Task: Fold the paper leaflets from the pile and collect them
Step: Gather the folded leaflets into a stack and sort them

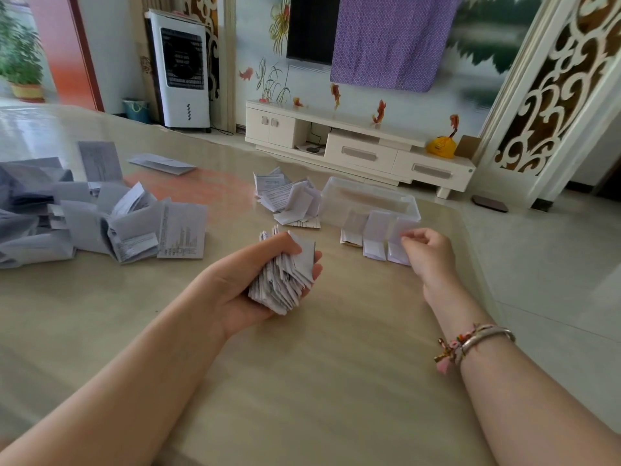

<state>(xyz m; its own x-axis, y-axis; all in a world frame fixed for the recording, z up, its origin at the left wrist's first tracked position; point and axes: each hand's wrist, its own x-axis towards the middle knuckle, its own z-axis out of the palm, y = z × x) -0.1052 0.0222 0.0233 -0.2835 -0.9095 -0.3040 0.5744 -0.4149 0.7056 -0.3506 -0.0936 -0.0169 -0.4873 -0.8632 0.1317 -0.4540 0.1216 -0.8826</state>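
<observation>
My left hand point(245, 284) grips a thick stack of folded leaflets point(285, 277) above the middle of the table. My right hand point(428, 253) reaches to the right and pinches the edge of a folded leaflet point(398, 243), the rightmost of three that lean against a clear plastic box point(369, 200). A big pile of unfolded leaflets point(84, 213) lies at the left of the table. A smaller heap of folded leaflets point(289, 200) sits just left of the box.
The beige table point(302, 364) ends a short way right of the box, with tiled floor beyond. Loose sheets point(161, 164) lie at the far left. A white TV cabinet point(359, 146) and an air cooler point(181, 68) stand behind.
</observation>
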